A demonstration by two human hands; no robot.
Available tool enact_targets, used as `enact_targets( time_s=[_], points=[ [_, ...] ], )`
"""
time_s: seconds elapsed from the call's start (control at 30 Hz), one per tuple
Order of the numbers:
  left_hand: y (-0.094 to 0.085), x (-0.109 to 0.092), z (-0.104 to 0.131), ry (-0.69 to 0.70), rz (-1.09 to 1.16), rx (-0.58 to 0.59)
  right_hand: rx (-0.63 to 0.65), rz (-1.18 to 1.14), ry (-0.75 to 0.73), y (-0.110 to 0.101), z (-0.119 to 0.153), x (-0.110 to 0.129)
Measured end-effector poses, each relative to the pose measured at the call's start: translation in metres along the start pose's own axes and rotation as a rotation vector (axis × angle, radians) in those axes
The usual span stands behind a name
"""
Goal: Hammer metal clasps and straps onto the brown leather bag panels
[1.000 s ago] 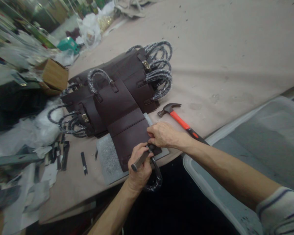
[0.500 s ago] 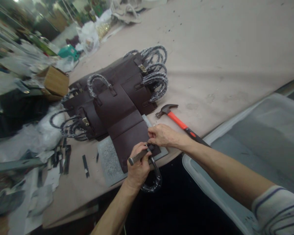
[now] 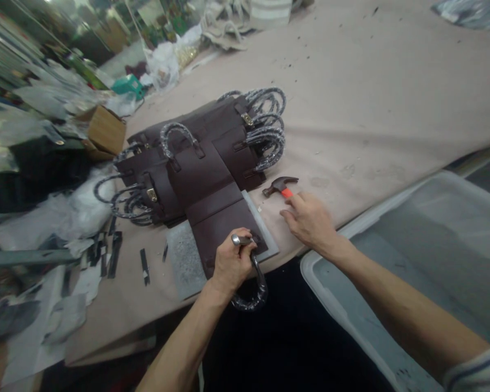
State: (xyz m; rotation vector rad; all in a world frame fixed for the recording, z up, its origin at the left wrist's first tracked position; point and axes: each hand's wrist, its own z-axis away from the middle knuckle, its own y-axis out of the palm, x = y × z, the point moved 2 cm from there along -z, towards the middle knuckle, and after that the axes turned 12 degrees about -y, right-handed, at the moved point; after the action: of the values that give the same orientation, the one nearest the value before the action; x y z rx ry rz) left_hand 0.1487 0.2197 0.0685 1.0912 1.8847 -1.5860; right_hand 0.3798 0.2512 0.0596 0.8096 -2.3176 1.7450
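My left hand (image 3: 232, 264) is closed around a short metal punch (image 3: 242, 239), its shiny round end pointing up toward me. Its tip meets the dark brown leather bag panel (image 3: 224, 223) near a plastic-wrapped handle (image 3: 262, 291), which hangs over the table edge. Beneath the panel lies a grey slab (image 3: 185, 261). To the right, my right hand (image 3: 312, 220) is over the handle of a claw hammer (image 3: 281, 186), thumb and forefinger apart. The hammer's head and a bit of its red neck show; the hand hides the rest.
Several dark brown bags (image 3: 204, 125) with wrapped handles are stacked behind the panel. Dark strips (image 3: 145, 267) lie at left, near plastic bags and a cardboard box (image 3: 106, 130). A translucent bin (image 3: 392, 256) stands at the right, below the table edge.
My right hand has left the panel beside the punch and moved right, over the hammer handle. My left hand still holds the punch, now more upright.
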Motion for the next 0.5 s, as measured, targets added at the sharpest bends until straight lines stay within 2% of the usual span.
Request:
enact_targets(
  time_s=[0.07, 0.1, 0.23, 0.4, 0.5],
  points=[
    [0.001, -0.002, 0.000, -0.027, 0.016, 0.003, 0.071, 0.093, 0.067, -0.011, 0.011, -0.013],
    [0.001, -0.002, -0.001, -0.041, 0.020, 0.011, 0.122, 0.057, 0.134, -0.015, 0.015, -0.019],
    [0.002, -0.003, -0.001, -0.079, 0.042, 0.032, 0.270, -0.359, 0.456, -0.023, 0.013, -0.028],
    [0.003, -0.001, 0.000, -0.128, 0.035, 0.052, 0.450, -0.666, 0.585, -0.031, 0.007, -0.003],
    [0.004, -0.001, 0.000, -0.171, 0.035, 0.078, 0.448, -0.741, 0.642, -0.050, 0.017, 0.019]
  ],
)
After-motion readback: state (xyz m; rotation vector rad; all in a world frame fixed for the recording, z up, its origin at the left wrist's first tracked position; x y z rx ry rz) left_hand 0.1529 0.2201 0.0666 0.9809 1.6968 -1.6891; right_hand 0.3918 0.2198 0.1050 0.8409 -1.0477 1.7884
